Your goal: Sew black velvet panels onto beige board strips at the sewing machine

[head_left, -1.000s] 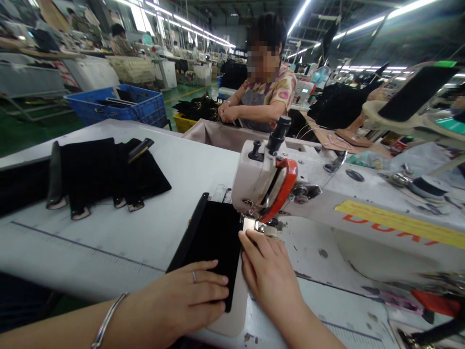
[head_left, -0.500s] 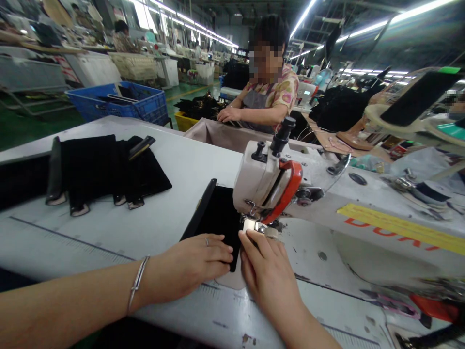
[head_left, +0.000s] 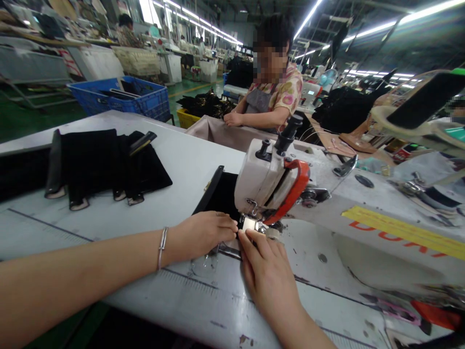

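A black fabric panel with a dark stiff strip along its left edge lies under the head of a sewing machine. My left hand, a silver bangle on its wrist, rests its fingers flat on the panel's near end, just left of the presser foot. My right hand lies with fingers stretched out, their tips touching the small white block beside the needle area. The needle and seam are hidden. Several similar black panels lie overlapping on the left of the white table.
Across the table, a co-worker stands over a beige fabric-lined trough. A blue crate stands behind the table's left side. The machine's long arm and a black thread cone take up the right.
The black panel has slid away from me under the machine head. My left hand has moved forward and slightly right with it. My right hand has barely shifted.
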A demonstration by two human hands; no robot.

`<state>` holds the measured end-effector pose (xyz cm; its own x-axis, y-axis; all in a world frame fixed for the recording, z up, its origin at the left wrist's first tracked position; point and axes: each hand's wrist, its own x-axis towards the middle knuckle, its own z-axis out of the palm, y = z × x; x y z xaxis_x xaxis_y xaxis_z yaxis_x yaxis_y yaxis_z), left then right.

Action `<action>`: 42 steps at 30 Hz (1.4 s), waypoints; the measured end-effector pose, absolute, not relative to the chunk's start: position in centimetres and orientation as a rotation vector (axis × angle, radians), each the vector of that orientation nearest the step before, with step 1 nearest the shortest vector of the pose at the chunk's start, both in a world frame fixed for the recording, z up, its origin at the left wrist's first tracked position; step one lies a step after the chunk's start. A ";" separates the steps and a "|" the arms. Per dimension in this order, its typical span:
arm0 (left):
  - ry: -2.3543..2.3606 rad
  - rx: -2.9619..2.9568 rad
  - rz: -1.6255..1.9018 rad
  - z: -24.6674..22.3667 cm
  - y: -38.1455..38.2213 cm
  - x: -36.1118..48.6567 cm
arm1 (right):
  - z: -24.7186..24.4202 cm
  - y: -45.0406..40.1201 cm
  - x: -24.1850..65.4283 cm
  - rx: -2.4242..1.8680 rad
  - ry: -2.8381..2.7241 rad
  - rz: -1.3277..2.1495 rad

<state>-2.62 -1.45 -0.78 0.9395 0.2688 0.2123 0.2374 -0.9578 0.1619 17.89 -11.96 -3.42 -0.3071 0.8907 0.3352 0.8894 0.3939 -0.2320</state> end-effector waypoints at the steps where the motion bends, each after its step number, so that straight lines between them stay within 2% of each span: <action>1: 0.407 2.957 0.336 -0.9 -1.1 -2.5 | -3.4 -12.0 17.9 -1.534 -2.250 0.004; 16: 0.721 2.830 0.463 -2.3 1.2 -1.0 | -3.5 -11.2 17.6 -1.644 -2.231 -0.036; 42: 0.735 2.806 0.585 -2.2 0.9 -1.0 | -3.5 -11.5 17.3 -1.645 -2.240 -0.031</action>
